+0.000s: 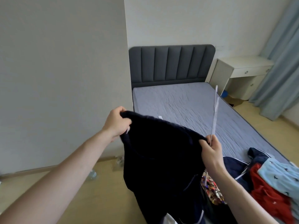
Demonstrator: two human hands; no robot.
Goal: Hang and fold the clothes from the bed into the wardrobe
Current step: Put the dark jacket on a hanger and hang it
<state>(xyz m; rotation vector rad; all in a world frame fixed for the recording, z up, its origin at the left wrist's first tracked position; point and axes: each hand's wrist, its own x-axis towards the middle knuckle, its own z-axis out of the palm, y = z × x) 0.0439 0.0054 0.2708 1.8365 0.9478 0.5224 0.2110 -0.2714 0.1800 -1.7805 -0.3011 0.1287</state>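
I hold up a dark navy garment (160,160) over the foot of the bed (178,107). My left hand (115,122) grips its upper left edge. My right hand (210,151) pinches the upper right edge together with a thin white hanger (215,110), which sticks up and away from me. A small white end of the hanger shows by my left hand. At the bed's lower right lies a pile of clothes: a navy piece with white stripes (234,167), a red one (268,193), a light blue patterned one (281,177) and a multicoloured patterned one (212,191).
A grey padded headboard (171,65) stands against the far wall. A white desk with drawers (242,70) sits right of the bed, blue curtains (281,54) beyond it. A large pale panel (61,70) stands left. Clear plastic items (92,174) lie on the wooden floor.
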